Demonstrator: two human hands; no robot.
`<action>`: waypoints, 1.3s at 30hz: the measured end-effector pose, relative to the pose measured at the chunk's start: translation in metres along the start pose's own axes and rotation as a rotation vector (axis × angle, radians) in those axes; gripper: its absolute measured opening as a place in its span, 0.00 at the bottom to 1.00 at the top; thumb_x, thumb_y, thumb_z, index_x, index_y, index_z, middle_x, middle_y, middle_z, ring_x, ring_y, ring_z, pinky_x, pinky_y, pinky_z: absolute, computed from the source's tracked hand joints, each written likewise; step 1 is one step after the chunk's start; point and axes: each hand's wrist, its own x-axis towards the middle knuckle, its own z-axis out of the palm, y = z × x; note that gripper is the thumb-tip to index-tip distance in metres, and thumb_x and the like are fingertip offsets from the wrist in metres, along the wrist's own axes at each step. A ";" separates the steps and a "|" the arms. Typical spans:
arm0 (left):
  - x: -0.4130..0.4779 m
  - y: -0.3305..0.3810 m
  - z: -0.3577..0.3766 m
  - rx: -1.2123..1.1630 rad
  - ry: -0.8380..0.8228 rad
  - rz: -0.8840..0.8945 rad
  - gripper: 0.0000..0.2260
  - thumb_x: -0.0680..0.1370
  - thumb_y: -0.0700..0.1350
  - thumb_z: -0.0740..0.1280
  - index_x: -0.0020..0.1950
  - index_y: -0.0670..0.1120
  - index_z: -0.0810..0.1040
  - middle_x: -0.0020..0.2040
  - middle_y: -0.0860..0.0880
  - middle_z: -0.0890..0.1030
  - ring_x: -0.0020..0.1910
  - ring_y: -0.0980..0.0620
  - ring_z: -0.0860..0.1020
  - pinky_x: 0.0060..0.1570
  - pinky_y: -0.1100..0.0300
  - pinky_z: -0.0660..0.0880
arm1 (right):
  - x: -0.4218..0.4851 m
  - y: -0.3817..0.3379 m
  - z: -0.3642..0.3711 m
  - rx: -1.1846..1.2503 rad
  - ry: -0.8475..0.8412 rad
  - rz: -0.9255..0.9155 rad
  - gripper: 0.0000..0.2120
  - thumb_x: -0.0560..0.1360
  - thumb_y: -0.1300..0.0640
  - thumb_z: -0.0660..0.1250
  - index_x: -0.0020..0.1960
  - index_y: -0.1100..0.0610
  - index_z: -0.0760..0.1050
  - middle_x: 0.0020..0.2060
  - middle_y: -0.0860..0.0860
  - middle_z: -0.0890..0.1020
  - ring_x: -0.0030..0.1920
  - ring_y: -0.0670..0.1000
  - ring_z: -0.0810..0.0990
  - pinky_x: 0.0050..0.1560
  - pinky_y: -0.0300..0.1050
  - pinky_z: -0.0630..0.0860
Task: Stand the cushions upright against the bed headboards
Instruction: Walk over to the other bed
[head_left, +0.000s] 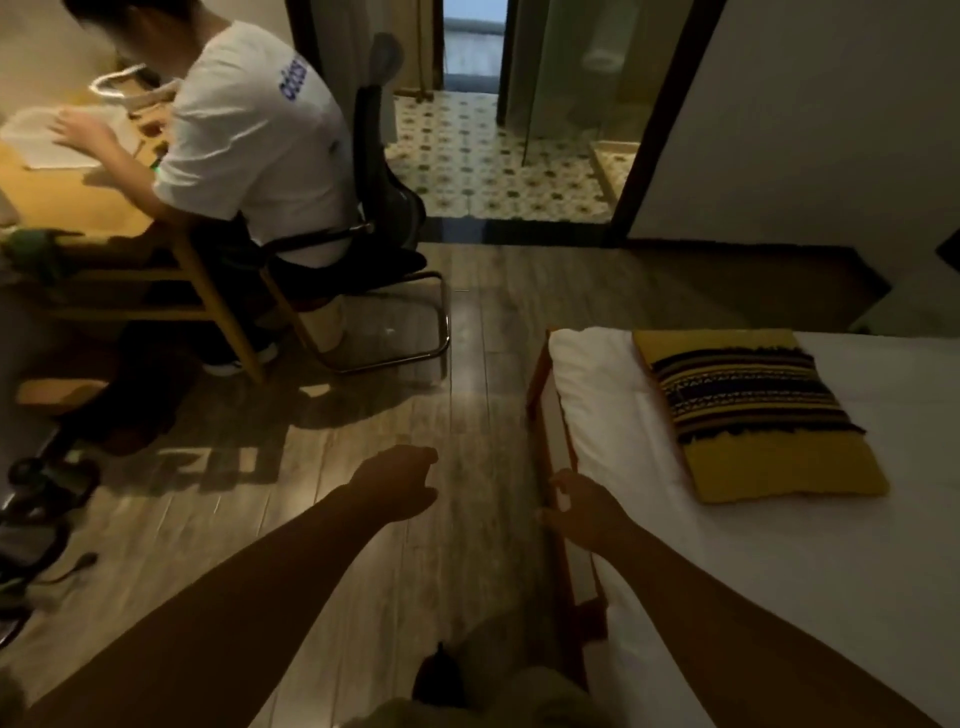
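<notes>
A yellow cushion (753, 410) with dark striped weaving lies flat on the white sheet of the bed (779, 561) at the right, near the bed's corner. No headboard is in view. My right hand (584, 506) hovers over the bed's wooden side rail, fingers apart and holding nothing, a short way left of the cushion. My left hand (402, 480) is stretched out over the wooden floor, fingers loosely curled and empty, farther from the bed.
A person in a white shirt (249, 130) sits on a black chair (384, 171) at a wooden desk (67, 208) at the upper left. Shoes and cables (41, 499) lie at the left edge. A tiled doorway (493, 156) opens behind; wooden floor (395, 405) lies between.
</notes>
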 end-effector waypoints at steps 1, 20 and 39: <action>0.020 0.000 -0.011 0.009 0.003 0.022 0.25 0.77 0.52 0.67 0.73 0.50 0.68 0.69 0.47 0.75 0.67 0.47 0.74 0.62 0.53 0.74 | 0.015 -0.005 -0.010 0.016 -0.008 -0.004 0.24 0.78 0.53 0.68 0.71 0.58 0.68 0.68 0.57 0.75 0.66 0.55 0.75 0.57 0.34 0.70; 0.462 0.044 -0.185 0.062 -0.034 0.145 0.15 0.75 0.49 0.67 0.61 0.50 0.75 0.54 0.48 0.81 0.47 0.52 0.77 0.46 0.59 0.75 | 0.378 -0.049 -0.248 0.144 0.135 0.074 0.26 0.77 0.48 0.68 0.70 0.56 0.69 0.64 0.52 0.76 0.64 0.54 0.76 0.59 0.40 0.67; 0.886 0.157 -0.321 0.193 -0.218 0.455 0.26 0.77 0.52 0.66 0.75 0.51 0.66 0.70 0.47 0.74 0.68 0.47 0.73 0.66 0.52 0.71 | 0.667 -0.036 -0.460 0.526 0.395 0.341 0.21 0.73 0.50 0.71 0.63 0.53 0.70 0.55 0.51 0.75 0.46 0.44 0.73 0.43 0.35 0.68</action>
